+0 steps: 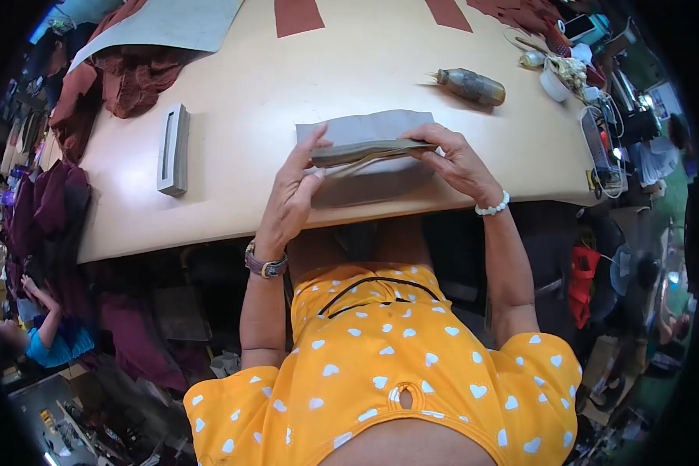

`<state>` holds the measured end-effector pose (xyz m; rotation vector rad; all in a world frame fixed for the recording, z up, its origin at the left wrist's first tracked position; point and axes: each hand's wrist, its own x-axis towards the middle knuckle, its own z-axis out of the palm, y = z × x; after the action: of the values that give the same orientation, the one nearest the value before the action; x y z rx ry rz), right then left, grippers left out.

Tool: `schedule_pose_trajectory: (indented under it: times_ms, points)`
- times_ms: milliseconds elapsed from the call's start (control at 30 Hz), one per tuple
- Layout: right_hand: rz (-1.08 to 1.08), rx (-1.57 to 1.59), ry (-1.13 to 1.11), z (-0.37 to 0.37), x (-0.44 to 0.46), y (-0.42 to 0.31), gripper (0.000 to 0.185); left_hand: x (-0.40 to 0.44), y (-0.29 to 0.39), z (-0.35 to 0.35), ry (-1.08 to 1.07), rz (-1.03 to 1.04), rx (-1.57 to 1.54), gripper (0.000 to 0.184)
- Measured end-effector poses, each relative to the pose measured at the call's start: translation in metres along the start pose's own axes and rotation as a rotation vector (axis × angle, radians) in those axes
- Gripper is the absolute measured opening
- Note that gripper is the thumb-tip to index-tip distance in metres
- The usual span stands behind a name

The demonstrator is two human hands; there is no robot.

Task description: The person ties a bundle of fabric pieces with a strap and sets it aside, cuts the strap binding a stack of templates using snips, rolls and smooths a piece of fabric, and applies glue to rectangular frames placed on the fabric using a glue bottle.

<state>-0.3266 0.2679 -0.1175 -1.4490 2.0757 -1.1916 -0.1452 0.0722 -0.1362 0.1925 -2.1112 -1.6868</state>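
Observation:
Between my two hands is a stack of thin grey strips point(369, 152), held just above the table near its front edge and bowed slightly. My left hand point(297, 186) holds the stack's left end, thumb in front and fingers behind. My right hand point(460, 161) pinches the right end between thumb and fingers. Behind the stack, a flat grey piece point(365, 126) lies on the table, partly hidden by it. Off to the left stands a neat pile of grey pieces with a long slot point(174, 149). A dark, stained bottle with a thin nozzle point(471, 87) lies on its side beyond my right hand.
The pale table point(241, 179) has dark red cloth point(136, 81) and a light sheet point(163, 27) at its far left. Red strips point(298, 15) lie at the back. A white cup point(554, 84) and clutter crowd the right edge. Another person point(50, 334) is at the far left.

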Motion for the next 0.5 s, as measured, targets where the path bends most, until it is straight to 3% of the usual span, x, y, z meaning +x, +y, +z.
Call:
schedule_pose_trajectory:
  times_ms: [133,200,333,400,500]
  points:
    - [-0.010,-0.024,0.004,0.009,0.005,0.031,0.031,-0.002,-0.016,0.006,-0.063,0.101,0.393,0.048]
    - [0.105,0.110,-0.042,0.003,0.008,0.029,0.033,0.001,-0.021,0.009,-0.025,0.140,0.506,0.042]
    - [0.332,0.403,-0.107,-0.010,0.024,0.033,0.043,0.002,-0.005,0.012,0.028,-0.259,0.277,0.032]
    - [0.326,0.218,-0.127,-0.010,0.031,0.034,0.046,0.002,0.004,0.015,0.005,-0.392,0.340,0.028]
    - [0.270,-0.013,-0.068,-0.006,0.037,0.040,0.049,-0.004,-0.013,0.023,0.128,0.035,0.658,0.028]
